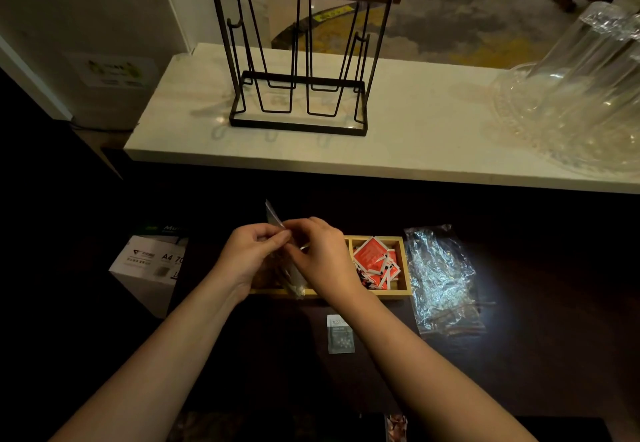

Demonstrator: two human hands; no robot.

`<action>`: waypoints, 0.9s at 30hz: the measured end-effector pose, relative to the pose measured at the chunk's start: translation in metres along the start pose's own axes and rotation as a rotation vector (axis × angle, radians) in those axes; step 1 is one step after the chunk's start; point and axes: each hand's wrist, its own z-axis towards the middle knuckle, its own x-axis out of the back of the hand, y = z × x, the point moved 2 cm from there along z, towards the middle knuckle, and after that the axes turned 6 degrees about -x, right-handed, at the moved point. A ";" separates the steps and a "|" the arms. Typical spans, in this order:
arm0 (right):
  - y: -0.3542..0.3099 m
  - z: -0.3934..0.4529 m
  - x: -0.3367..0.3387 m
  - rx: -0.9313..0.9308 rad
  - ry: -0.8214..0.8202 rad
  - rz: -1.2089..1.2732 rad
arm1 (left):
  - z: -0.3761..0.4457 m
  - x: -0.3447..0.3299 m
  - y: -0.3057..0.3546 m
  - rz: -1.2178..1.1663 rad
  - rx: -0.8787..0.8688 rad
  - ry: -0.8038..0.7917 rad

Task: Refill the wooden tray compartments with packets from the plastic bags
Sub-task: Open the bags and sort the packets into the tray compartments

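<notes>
A wooden tray (pixel 398 294) lies on the dark counter in front of me. Its right compartment holds several red packets (pixel 375 261). My left hand (pixel 247 254) and my right hand (pixel 320 254) both pinch the top of a clear plastic bag (pixel 291 273) held upright over the tray's left part. The bag's contents are dim and hard to make out. The tray's left compartments are hidden behind my hands and the bag. A flat, crumpled clear plastic bag (pixel 443 282) lies to the right of the tray. One grey-white packet (pixel 340 334) lies loose on the counter in front of the tray.
A white A4 paper box (pixel 149 265) stands to the left of the tray. Behind, a raised white marble ledge (pixel 415 129) carries a black wire rack with a wooden handle (pixel 298 60) and a clear glass cover on a dish (pixel 581 95) at the right.
</notes>
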 end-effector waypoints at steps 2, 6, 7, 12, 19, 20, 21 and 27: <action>-0.001 -0.001 0.003 -0.007 0.001 0.001 | -0.001 0.000 0.000 -0.012 0.008 0.017; -0.004 -0.001 0.007 -0.025 0.025 0.012 | -0.003 -0.001 0.001 -0.060 0.047 0.034; -0.005 -0.001 0.008 -0.029 0.028 0.011 | -0.003 -0.001 0.000 -0.068 0.056 0.033; -0.005 -0.004 0.002 0.015 -0.013 -0.046 | -0.003 -0.001 0.001 -0.126 0.082 0.027; -0.007 -0.005 0.003 0.013 0.038 -0.102 | -0.005 -0.007 0.003 -0.123 0.067 0.032; -0.007 -0.006 0.004 -0.001 0.036 -0.085 | -0.006 -0.007 0.002 -0.125 0.072 0.033; -0.008 -0.006 0.005 -0.024 0.036 -0.059 | -0.006 -0.007 0.001 -0.126 0.076 0.033; -0.003 -0.002 0.011 -0.214 0.006 0.132 | -0.008 -0.009 0.003 -0.113 0.064 0.032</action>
